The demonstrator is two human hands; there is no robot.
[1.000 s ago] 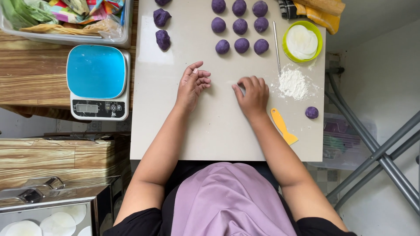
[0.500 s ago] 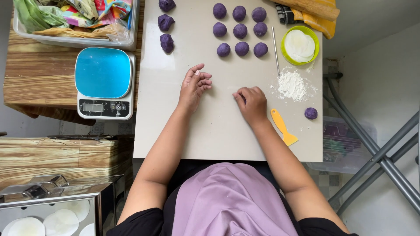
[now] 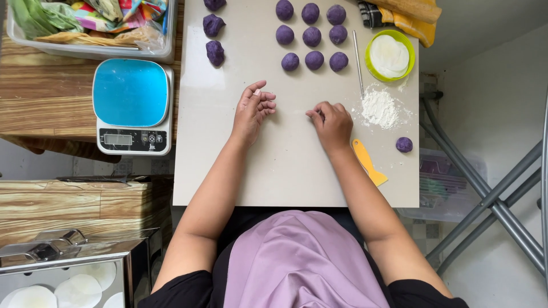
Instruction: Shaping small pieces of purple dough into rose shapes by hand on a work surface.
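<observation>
Beige table [image 3: 285, 171]: left hand [image 3: 252, 111] loosely curled, empty; right hand [image 3: 331, 121] fingers pinched, contents unclear; round purple dough balls [image 3: 313, 36] beyond.

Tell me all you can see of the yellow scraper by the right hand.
The yellow scraper is a small flat tool, plastic by its look, with a narrow handle and a wider blade. It lies flat on the beige tabletop, set diagonally, near the front edge. The right hand rests just beside its handle end; whether the wrist touches it is unclear.
</observation>
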